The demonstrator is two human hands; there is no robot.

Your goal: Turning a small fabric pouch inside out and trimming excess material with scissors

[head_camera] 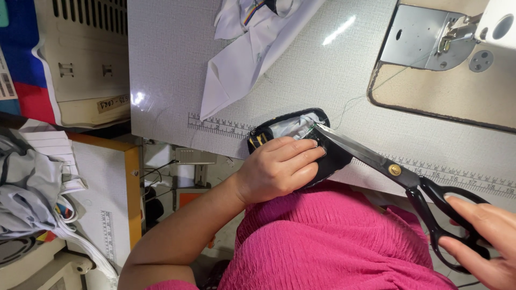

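- Here, left hand [277, 169] clamped on a black pouch [301, 142] at the bench [172, 70] edge.
- Right hand [481, 239] closed through scissors [400, 174] handles, blades at the pouch's lining.
- Beyond: white cloth [250, 56], sewing machine [446, 37]; loose thread beside the blades.

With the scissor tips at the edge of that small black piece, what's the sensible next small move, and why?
Probably close the scissors to snip. The right hand holds the handles, the blade tips sit at the edge of the black fabric piece, which the left hand pins down, and a thin thread trails toward the sewing machine.
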